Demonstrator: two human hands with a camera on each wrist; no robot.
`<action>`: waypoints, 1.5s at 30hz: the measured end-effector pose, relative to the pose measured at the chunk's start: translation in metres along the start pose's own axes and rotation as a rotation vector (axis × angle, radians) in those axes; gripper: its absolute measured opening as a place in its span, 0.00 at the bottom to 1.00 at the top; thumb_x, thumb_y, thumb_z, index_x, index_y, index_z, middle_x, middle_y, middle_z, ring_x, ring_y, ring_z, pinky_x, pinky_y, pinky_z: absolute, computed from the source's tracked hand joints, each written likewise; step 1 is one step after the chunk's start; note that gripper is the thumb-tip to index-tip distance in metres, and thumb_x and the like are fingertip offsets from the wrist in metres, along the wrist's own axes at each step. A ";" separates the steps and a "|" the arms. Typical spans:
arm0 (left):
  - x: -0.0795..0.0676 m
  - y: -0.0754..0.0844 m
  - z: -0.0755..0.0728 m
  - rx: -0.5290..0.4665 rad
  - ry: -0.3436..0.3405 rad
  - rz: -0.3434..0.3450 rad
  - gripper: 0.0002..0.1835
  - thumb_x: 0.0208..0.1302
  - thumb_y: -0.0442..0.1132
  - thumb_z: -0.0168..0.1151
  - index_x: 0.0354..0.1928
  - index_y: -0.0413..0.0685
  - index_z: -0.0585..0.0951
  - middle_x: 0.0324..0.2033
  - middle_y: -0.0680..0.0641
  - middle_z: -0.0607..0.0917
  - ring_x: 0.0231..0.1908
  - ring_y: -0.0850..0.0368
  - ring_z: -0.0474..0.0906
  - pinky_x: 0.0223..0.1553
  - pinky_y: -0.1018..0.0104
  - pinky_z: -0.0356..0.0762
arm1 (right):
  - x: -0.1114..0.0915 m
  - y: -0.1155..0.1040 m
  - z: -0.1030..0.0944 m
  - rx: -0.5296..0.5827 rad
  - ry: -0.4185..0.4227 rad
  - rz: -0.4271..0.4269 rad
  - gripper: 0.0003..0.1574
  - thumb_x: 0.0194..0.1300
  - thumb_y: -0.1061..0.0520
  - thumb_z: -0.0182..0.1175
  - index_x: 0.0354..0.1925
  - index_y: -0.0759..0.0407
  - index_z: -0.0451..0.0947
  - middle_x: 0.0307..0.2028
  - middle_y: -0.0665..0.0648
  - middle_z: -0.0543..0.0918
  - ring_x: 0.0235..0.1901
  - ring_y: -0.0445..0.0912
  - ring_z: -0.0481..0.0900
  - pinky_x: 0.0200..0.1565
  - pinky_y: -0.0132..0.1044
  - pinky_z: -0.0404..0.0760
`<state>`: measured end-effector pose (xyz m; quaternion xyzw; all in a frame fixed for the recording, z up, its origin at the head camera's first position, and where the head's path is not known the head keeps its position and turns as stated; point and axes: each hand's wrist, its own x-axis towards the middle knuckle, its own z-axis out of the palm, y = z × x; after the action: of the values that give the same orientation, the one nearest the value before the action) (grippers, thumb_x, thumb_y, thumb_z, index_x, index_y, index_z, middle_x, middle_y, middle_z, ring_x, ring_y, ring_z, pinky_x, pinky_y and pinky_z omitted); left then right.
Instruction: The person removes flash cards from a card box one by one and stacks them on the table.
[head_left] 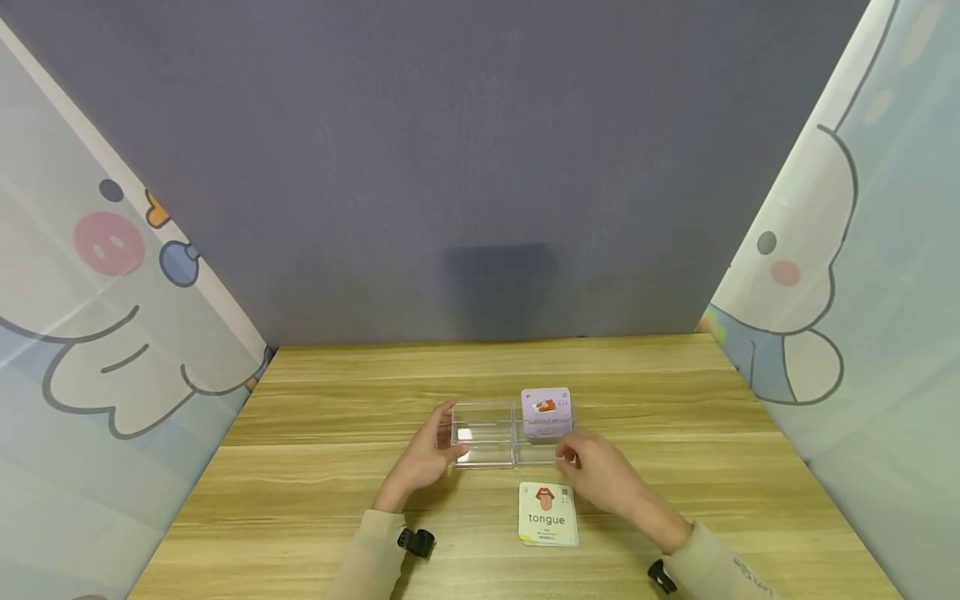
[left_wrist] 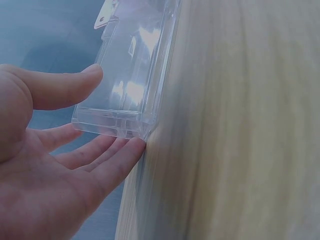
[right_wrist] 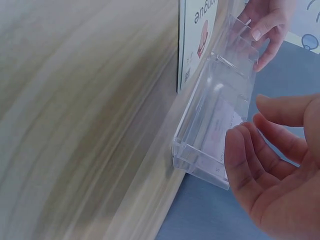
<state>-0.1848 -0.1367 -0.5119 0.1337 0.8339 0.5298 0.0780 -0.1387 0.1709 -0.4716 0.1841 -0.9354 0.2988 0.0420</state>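
A clear plastic box (head_left: 483, 457) with divided compartments lies on the table. My left hand (head_left: 422, 457) holds its left end, the fingers against the end wall (left_wrist: 107, 120) and the thumb over the near side. A purple card (head_left: 546, 406) with a red shoe picture leans in the right half, its upper part sticking out past the back. At the right front corner is my right hand (head_left: 600, 471), its fingers loosely bent, the thumb apart from them, and nothing held in the right wrist view (right_wrist: 270, 160). Just in front of the box lies a small stack of "tongue" cards (head_left: 548, 517).
The wood-grain table (head_left: 300, 500) runs back to a dark grey panel (head_left: 480, 167). Cartoon-printed sheets (head_left: 90, 333) stand along the left and right sides. A black strap device (head_left: 417, 542) sits at my left wrist, and another at the right.
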 end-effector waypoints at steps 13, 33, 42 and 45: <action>0.000 0.000 0.000 0.007 -0.001 0.003 0.42 0.70 0.34 0.66 0.79 0.44 0.54 0.68 0.30 0.67 0.65 0.31 0.67 0.63 0.40 0.73 | 0.008 0.001 -0.011 -0.004 0.030 0.023 0.08 0.62 0.63 0.71 0.33 0.51 0.82 0.26 0.42 0.75 0.26 0.36 0.71 0.27 0.29 0.74; 0.002 -0.001 0.000 -0.006 0.002 0.014 0.42 0.69 0.33 0.66 0.79 0.42 0.54 0.67 0.30 0.67 0.65 0.31 0.67 0.64 0.39 0.71 | 0.023 0.002 -0.020 -0.030 0.160 0.004 0.06 0.59 0.64 0.70 0.36 0.58 0.83 0.33 0.49 0.80 0.32 0.41 0.76 0.33 0.34 0.81; 0.001 -0.001 0.000 -0.010 -0.001 0.010 0.43 0.69 0.35 0.66 0.79 0.42 0.54 0.68 0.29 0.66 0.66 0.30 0.66 0.64 0.38 0.71 | 0.030 0.001 -0.025 -0.014 0.188 -0.012 0.07 0.60 0.64 0.71 0.38 0.61 0.83 0.33 0.51 0.82 0.32 0.42 0.77 0.33 0.34 0.82; 0.001 -0.001 0.000 -0.014 0.000 0.007 0.43 0.69 0.35 0.67 0.79 0.43 0.55 0.68 0.30 0.66 0.66 0.30 0.66 0.64 0.38 0.71 | 0.032 0.002 -0.026 -0.018 0.184 0.011 0.07 0.62 0.62 0.70 0.39 0.60 0.83 0.34 0.52 0.82 0.33 0.43 0.78 0.35 0.37 0.82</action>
<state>-0.1856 -0.1370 -0.5126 0.1359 0.8296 0.5360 0.0770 -0.1697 0.1767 -0.4452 0.1501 -0.9313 0.3062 0.1279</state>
